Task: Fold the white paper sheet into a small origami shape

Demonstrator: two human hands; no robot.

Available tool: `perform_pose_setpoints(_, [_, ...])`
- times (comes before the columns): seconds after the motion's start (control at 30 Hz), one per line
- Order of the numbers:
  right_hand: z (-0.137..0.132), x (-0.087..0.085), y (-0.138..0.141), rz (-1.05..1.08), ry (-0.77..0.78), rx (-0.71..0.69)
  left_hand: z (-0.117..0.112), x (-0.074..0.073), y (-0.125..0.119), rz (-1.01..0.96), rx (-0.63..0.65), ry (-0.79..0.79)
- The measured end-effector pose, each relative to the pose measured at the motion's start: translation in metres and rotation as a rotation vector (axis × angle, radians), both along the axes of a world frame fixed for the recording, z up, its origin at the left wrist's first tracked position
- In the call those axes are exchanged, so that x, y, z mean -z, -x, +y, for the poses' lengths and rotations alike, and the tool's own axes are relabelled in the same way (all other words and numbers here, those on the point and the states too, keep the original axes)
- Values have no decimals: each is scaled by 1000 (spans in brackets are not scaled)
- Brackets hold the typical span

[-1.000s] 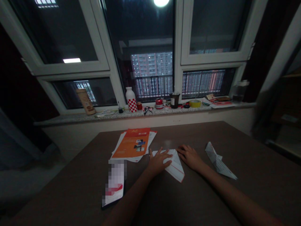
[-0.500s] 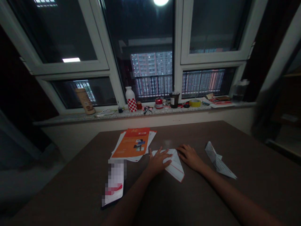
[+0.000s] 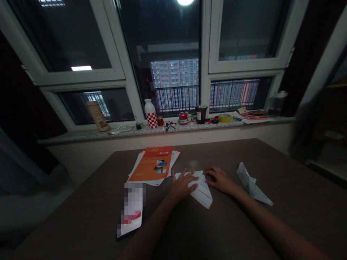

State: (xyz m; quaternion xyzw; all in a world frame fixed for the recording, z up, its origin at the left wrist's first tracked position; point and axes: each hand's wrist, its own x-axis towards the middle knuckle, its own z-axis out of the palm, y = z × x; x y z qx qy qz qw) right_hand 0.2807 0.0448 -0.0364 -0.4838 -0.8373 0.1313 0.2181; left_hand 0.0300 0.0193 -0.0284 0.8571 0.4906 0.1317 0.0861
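Note:
A white sheet of paper with red lines lies on the table, folded to a pointed end toward me. My left hand rests flat across its left part with the fingers spread, hiding some of it. At the upper right edge of the sheet, my right hand has its fingers bent, thumb and forefinger pinching a flap. Off to the right of that hand stands a folded paper plane with printed text on it.
An orange booklet tops some papers at the back left of the brown table. Nearer me lies a phone, its screen blurred out. On the windowsill are a checkered bottle, a red can and yellow tape.
My right hand's fingers have bent more and drawn in at the paper's edge, and the flap there has shifted slightly. The left hand stays in place.

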Motion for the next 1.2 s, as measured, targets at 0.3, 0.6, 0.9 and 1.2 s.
perform_pose_setpoints(0.3, [-8, -3, -11, 63, 130, -106, 0, 2, 1, -10, 1, -13])
perform_pose_setpoints(0.6, [-16, -8, -19, 77, 251, -181, 0, 0, 0, -17, 3, -4])
perform_pose_setpoints(0.9, [-22, -16, -17, 14, 267, -186, 0, 1, 1, -20, 4, 2])
perform_pose_setpoints(1.2, [-22, -12, -18, 77, 246, -184, 1, 2, 2, -19, 13, -12])
